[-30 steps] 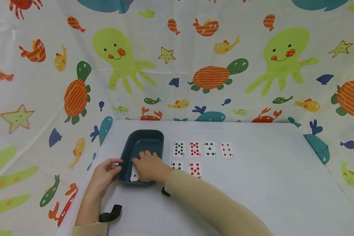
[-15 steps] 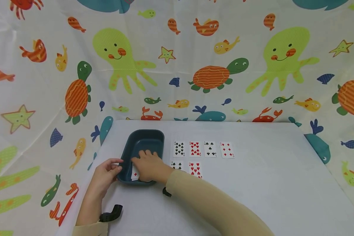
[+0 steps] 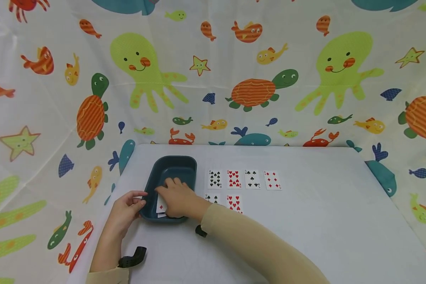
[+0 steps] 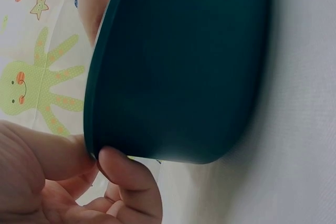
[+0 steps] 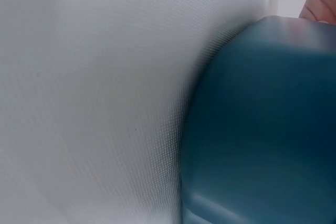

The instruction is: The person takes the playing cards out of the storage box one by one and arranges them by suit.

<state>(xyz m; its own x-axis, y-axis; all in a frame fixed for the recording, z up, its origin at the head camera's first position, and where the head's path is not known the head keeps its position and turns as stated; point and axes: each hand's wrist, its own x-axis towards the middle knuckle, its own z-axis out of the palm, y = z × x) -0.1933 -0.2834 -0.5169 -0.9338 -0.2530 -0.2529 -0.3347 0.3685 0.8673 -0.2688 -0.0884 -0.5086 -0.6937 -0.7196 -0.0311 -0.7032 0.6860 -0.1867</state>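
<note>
My left hand pinches the near left rim of a dark teal tray. In the left wrist view its thumb and finger meet at the corner of the tray. My right hand reaches inside the tray, palm down, fingers bent over a playing card with a red diamond mark. Its fingertips are hidden under the hand. Below that card shows the edge of another card. The right wrist view is mostly filled by the tray's outer wall.
Right of the tray, several face-up cards lie in two rows: an upper row with a black-suited card at its left end, and a lower row with a red hearts card, partly behind the right sleeve. A printed sea-animal cloth hangs behind the white table.
My right hand has shifted slightly left and away from me inside the tray, and the diamond card has slid with it, showing more of the card beneath. My left hand keeps its place on the rim.
</note>
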